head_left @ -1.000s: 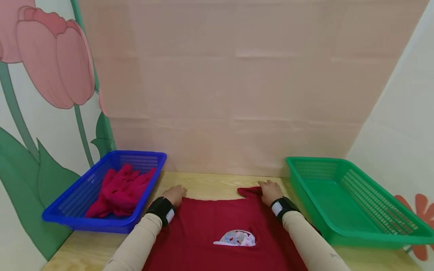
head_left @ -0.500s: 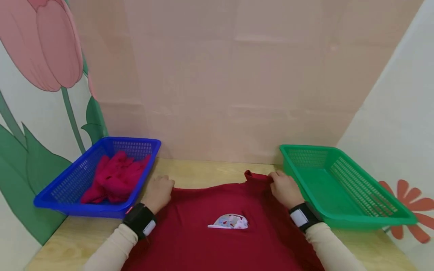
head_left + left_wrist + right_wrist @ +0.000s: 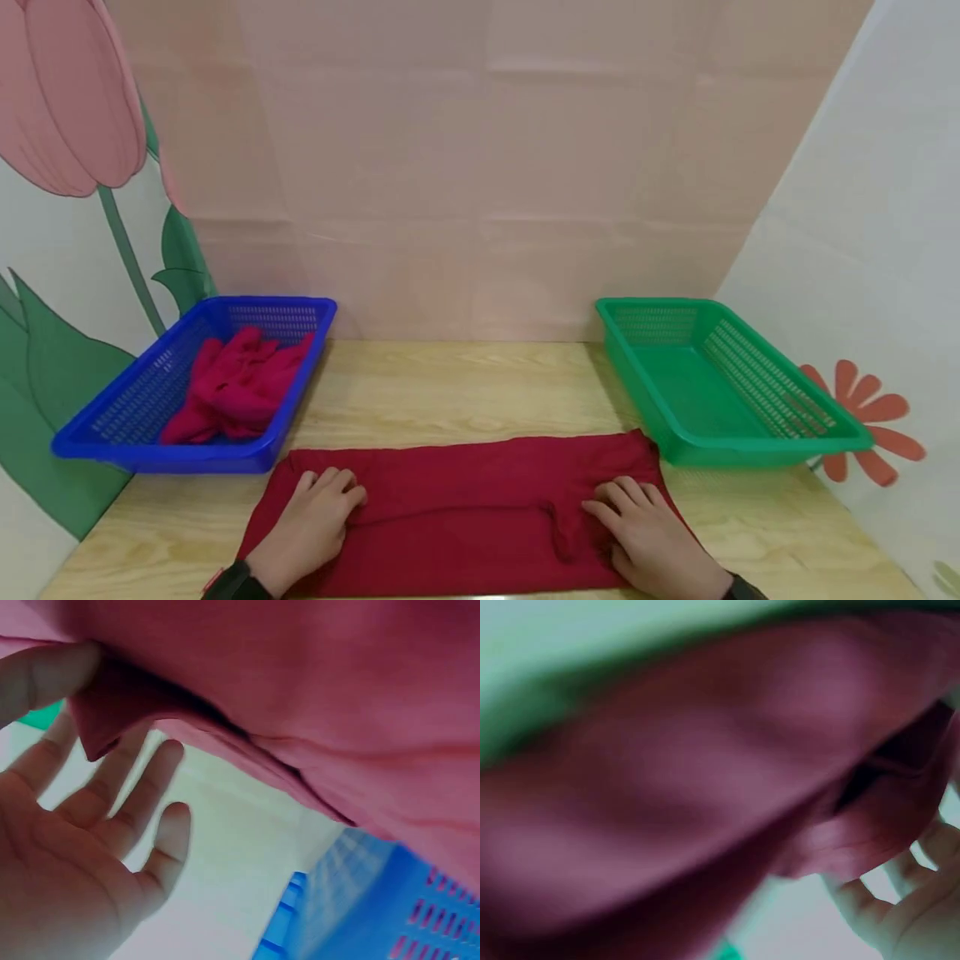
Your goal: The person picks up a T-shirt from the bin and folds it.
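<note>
A dark red shirt (image 3: 457, 537) lies across the front of the table, folded over on itself into a wide band. Its folded-over edge crosses the middle, with a small flap hanging near the right end. On the left end my left hand (image 3: 318, 521) pinches the cloth; in the left wrist view the thumb (image 3: 56, 675) lies over the shirt's edge and the other fingers are behind it. At the right end my right hand (image 3: 648, 533) grips the fabric with bent fingers. Blurred red cloth (image 3: 705, 765) fills most of the right wrist view, partly covering those fingers.
On the left stands a blue basket (image 3: 300, 408) holding crumpled crimson cloth (image 3: 240, 383). A green basket (image 3: 667, 417) is on the right, its near corner close to the shirt. The wooden table (image 3: 465, 387) meets a paper-covered wall (image 3: 465, 208) at the back.
Both hands have come toward the body, bringing the shirt's far edge over onto the near part. The printed patch is now covered, and bare table shows behind the shirt.
</note>
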`<state>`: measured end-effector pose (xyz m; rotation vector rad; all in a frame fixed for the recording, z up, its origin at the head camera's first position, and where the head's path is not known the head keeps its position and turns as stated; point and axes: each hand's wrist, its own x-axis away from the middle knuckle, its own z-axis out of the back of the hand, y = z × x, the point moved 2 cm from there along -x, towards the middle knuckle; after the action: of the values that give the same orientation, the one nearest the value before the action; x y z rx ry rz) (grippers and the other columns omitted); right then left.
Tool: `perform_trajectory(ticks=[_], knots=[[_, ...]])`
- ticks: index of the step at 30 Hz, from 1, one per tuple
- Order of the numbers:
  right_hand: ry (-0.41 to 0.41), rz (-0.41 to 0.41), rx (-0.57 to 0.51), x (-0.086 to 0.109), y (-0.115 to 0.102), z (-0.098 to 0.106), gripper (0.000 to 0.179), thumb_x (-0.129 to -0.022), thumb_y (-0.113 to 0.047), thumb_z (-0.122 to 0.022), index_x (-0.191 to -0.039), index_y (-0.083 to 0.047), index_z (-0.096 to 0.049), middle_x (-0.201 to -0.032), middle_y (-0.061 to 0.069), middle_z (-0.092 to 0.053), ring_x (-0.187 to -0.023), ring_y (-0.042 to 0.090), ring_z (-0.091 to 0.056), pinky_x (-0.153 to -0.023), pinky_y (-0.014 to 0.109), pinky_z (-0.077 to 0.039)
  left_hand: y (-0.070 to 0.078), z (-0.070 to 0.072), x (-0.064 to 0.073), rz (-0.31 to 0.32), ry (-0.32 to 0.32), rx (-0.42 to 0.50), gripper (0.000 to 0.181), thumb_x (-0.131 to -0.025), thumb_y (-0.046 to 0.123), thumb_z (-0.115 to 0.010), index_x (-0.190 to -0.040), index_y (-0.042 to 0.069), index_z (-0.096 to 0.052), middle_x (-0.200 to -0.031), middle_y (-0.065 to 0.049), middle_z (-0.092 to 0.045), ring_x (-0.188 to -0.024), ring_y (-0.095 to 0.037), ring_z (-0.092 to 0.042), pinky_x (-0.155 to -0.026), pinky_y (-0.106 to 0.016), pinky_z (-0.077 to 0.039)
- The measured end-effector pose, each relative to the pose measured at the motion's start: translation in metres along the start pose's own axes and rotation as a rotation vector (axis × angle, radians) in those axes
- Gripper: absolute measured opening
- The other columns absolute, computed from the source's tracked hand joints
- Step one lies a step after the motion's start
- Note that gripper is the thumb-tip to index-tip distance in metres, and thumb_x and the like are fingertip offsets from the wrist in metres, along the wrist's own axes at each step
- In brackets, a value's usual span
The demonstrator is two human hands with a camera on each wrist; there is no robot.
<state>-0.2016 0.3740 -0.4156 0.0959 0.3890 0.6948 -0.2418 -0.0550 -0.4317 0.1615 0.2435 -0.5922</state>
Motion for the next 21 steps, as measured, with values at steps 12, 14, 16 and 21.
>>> perform_trajectory(ticks=[12,14,16,21], knots=[[0.242,0.276,-0.032,-0.001,-0.025,-0.007,0.032,-0.108,-0.029,-0.047,-0.088,-0.013,-0.066,-0.09,-0.005,-0.051,-0.077,0.008,-0.045,-0.062,0.018,-0.04,0.001,-0.004,0.001,-0.114,-0.004,-0.015,0.018,-0.078,-0.005,-0.077,-0.082,0.011,-0.069,-0.077,0.0,-0.061,-0.073,-0.02,-0.06,-0.059,-0.034,-0.046],[0.161,0.221,-0.021,-0.001,-0.025,-0.007,0.018,-0.099,-0.024,-0.066,-0.084,-0.016,-0.059,-0.085,-0.006,-0.048,-0.075,0.007,-0.044,-0.061,0.018,-0.04,0.0,-0.002,0.003,-0.111,0.02,-0.022,0.019,-0.078,-0.005,-0.078,-0.081,0.011,-0.069,-0.076,0.001,-0.06,-0.072,-0.019,-0.059,-0.059,-0.035,-0.047],[0.078,0.17,0.03,-0.001,-0.025,-0.004,0.022,-0.084,-0.019,-0.08,-0.083,-0.017,-0.058,-0.082,-0.006,-0.048,-0.073,0.008,-0.045,-0.061,0.021,-0.04,-0.002,0.0,0.002,-0.114,0.054,-0.04,0.02,-0.076,-0.005,-0.079,-0.081,0.011,-0.069,-0.076,0.001,-0.06,-0.072,-0.019,-0.06,-0.06,-0.035,-0.048],[0.066,0.123,0.044,-0.002,-0.022,0.004,0.022,-0.083,-0.023,-0.081,-0.087,-0.021,-0.06,-0.088,-0.007,-0.052,-0.078,0.009,-0.048,-0.063,0.025,-0.038,-0.008,0.007,0.005,-0.089,0.094,-0.06,0.024,-0.072,-0.008,-0.078,-0.081,0.012,-0.069,-0.078,0.0,-0.06,-0.072,-0.021,-0.062,-0.058,-0.034,-0.047]])
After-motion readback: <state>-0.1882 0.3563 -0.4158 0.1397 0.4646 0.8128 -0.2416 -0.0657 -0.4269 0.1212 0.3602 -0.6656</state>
